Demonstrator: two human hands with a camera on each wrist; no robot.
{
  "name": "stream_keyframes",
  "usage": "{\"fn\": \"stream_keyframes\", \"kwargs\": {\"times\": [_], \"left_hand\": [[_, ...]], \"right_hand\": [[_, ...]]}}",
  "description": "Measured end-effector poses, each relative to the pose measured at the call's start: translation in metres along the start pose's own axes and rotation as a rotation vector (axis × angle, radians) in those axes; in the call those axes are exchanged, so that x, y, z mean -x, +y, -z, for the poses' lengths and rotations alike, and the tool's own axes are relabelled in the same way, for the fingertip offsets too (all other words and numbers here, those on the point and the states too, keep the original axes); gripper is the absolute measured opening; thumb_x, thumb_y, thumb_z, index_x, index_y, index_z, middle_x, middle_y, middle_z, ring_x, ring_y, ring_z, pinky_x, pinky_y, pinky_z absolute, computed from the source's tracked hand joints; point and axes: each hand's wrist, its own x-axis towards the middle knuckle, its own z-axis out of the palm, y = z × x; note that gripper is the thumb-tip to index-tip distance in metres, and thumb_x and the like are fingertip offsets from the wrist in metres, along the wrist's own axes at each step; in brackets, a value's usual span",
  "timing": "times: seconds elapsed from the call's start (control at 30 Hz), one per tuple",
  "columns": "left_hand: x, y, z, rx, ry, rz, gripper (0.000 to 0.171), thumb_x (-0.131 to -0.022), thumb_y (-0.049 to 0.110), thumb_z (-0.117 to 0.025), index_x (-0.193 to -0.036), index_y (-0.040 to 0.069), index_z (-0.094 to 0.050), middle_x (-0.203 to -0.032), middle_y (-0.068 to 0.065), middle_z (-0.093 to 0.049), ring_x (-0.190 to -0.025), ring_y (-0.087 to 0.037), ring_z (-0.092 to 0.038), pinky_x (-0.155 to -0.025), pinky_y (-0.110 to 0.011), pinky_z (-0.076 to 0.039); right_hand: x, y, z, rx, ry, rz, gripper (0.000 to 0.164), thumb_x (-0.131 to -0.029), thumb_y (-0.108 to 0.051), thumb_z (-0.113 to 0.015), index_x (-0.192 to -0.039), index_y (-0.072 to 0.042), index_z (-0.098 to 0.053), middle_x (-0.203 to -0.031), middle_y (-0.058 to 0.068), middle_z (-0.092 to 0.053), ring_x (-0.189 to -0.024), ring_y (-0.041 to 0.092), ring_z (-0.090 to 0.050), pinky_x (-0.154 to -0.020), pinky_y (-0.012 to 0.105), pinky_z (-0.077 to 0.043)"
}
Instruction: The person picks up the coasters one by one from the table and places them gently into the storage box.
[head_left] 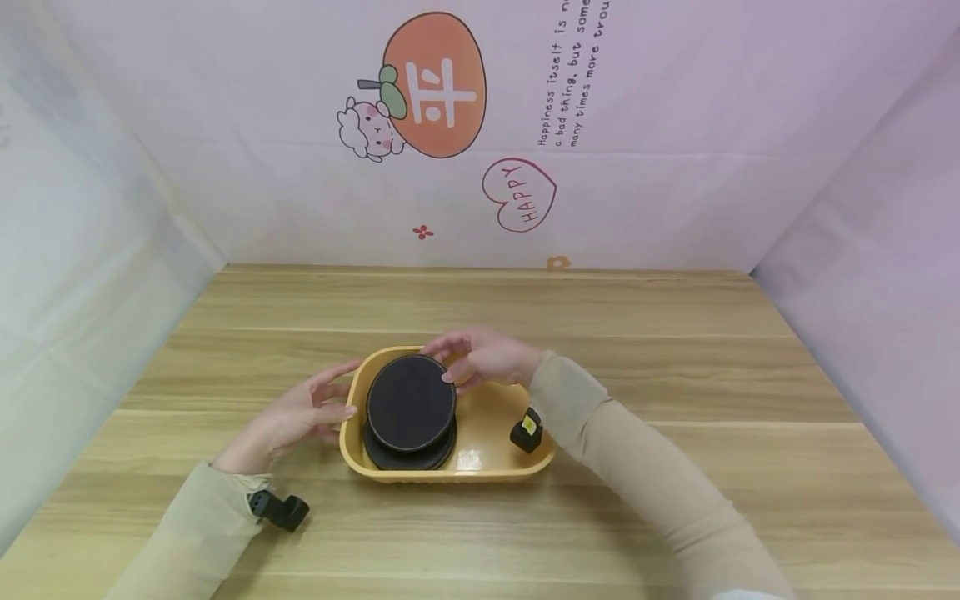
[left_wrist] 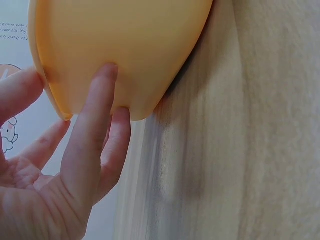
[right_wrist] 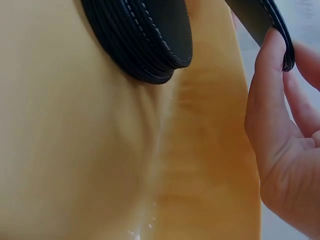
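Observation:
My right hand (head_left: 491, 356) pinches a round black coaster (head_left: 411, 402) by its edge, thumb on one face and fingers on the other. The coaster is tilted over a stack of similar black coasters (right_wrist: 135, 40) with pale stitching round their rims. That stack lies in the left end of a yellow plastic bin (head_left: 487, 417) with rounded corners. At the bin's left end is my left hand (head_left: 300, 410), its fairly straight fingers (left_wrist: 102, 87) touching the outer wall and its thumb at the rim.
The bin stands on a wood-grain table (head_left: 675, 375). White cloth with printed drawings and lettering hangs behind (head_left: 637, 208), and pale cloth walls rise at both sides. Small black cameras (head_left: 279, 510) sit on both wrists, the right one overlapping the bin's right end.

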Motion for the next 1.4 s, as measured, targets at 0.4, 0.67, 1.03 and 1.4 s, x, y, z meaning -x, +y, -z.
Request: {"fn": "stream_keyframes", "kwargs": {"times": [0.4,0.67,1.03,1.4], "left_hand": [[0.002,0.003,-0.003,0.009,0.004,-0.01,0.079,-0.09,0.003,-0.06,-0.151,0.004,-0.01,-0.143,-0.039,-0.025,-0.101,-0.02,-0.06,-0.08,-0.042,-0.057],[0.002,0.004,-0.004,0.006,-0.002,-0.016,0.079,-0.09,0.003,-0.06,-0.151,0.003,-0.009,-0.142,-0.039,-0.025,-0.101,-0.021,-0.06,-0.08,-0.041,-0.057],[0.001,0.002,-0.003,0.016,-0.013,-0.022,0.08,-0.09,0.004,-0.06,-0.151,0.004,-0.008,-0.143,-0.039,-0.024,-0.101,-0.021,-0.06,-0.08,-0.043,-0.057],[0.0,0.0,-0.001,0.008,-0.01,-0.026,0.081,-0.09,0.005,-0.061,-0.151,0.004,-0.009,-0.142,-0.04,-0.023,-0.101,-0.02,-0.061,-0.081,-0.043,-0.057]], "right_hand": [[-0.009,0.007,-0.009,0.026,-0.029,-0.054,0.049,-0.085,0.009,-0.057,-0.133,-0.003,-0.051,-0.113,0.006,-0.054,-0.088,0.013,-0.055,-0.068,0.025,-0.055],[-0.011,0.011,-0.012,0.059,-0.001,-0.073,0.046,-0.084,0.01,-0.06,-0.128,-0.002,-0.055,-0.108,0.008,-0.058,-0.082,0.013,-0.058,-0.069,0.027,-0.057],[-0.012,0.015,-0.015,0.12,0.02,-0.114,0.044,-0.083,0.01,-0.062,-0.125,-0.002,-0.057,-0.1,0.006,-0.06,-0.077,0.013,-0.059,-0.07,0.028,-0.058],[-0.011,0.015,-0.017,0.132,0.031,-0.116,0.042,-0.083,0.008,-0.064,-0.123,-0.002,-0.058,-0.093,0.004,-0.058,-0.073,0.012,-0.059,-0.069,0.028,-0.058]]}}
